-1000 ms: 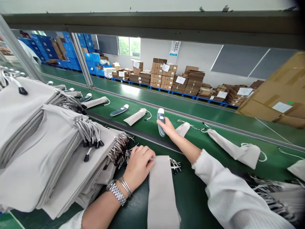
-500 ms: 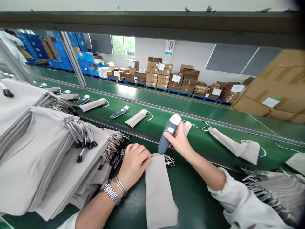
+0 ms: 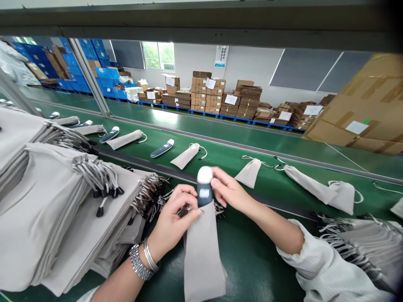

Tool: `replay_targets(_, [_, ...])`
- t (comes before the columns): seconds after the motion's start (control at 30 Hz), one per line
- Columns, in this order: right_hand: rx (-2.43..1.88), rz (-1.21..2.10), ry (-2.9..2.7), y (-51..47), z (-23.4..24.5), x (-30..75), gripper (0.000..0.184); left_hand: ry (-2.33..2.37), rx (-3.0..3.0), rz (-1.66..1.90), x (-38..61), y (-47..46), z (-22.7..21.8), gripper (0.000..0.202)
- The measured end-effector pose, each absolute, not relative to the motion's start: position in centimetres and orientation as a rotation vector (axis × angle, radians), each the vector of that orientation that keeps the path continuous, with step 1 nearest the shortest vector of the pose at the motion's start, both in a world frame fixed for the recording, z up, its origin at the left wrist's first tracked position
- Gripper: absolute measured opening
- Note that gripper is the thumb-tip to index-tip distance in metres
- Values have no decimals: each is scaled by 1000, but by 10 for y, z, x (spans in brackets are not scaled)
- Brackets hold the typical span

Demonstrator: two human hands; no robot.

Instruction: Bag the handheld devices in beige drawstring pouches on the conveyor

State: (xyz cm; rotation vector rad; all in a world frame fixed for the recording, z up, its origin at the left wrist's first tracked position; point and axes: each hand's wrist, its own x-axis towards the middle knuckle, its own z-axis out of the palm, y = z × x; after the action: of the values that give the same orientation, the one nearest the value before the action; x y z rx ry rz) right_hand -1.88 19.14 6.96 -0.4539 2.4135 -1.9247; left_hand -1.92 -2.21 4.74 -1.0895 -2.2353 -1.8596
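Note:
My left hand [image 3: 174, 218] grips the open top of a flat grey drawstring pouch [image 3: 201, 256] that lies on the green work surface. Its fingers pinch the pouch mouth and cords. My right hand [image 3: 227, 191] holds a dark blue device with a white tip [image 3: 204, 184], upright, its lower end partly inside the pouch mouth. Both hands are close together over the pouch opening.
Tall stacks of grey pouches [image 3: 47, 201] fill the left; more pouches [image 3: 362, 243] lie at the right. On the green conveyor belt [image 3: 226, 155] sit filled pouches and loose devices [image 3: 162, 148]. A large cardboard box [image 3: 365, 109] stands at right; stacked cartons line the far wall.
My right hand lifted the device off the belt, brought it towards me and stood it in the pouch mouth. My left hand moved from flat on the pouch to gripping its opening.

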Motion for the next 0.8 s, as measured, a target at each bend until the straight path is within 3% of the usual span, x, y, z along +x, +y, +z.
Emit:
replay_targets(0.13, [-469,-1603,2291,192,84,-11,42,-2115,-816,-2046,-19,-24,49,13])
replay_targets(0.23, [-479,-1589,2118,198,97,-6,39,-2125,-733,-2148,-23,-28,53,18])
replay_targets(0.37, [-455,-1955,1996,215,120,11,21,-1805,-422,-2452,-31,-34,64,23])
replay_targets(0.47, [-427,-2262,1979,225,139,27,19,-1687,-385,-2569,-33,-34,66,23])
replay_targets(0.57, [-413,-2518,2095,232,152,33,17,-2013,-551,-2305,-32,-31,56,17])
replay_targets(0.67, [-477,-2750,2351,241,152,20,12,-2441,-722,-1686,-32,-29,40,13])
replay_targets(0.8, [-561,-2635,2818,259,133,-13,21,-2679,-935,-1011,-33,-26,26,27])
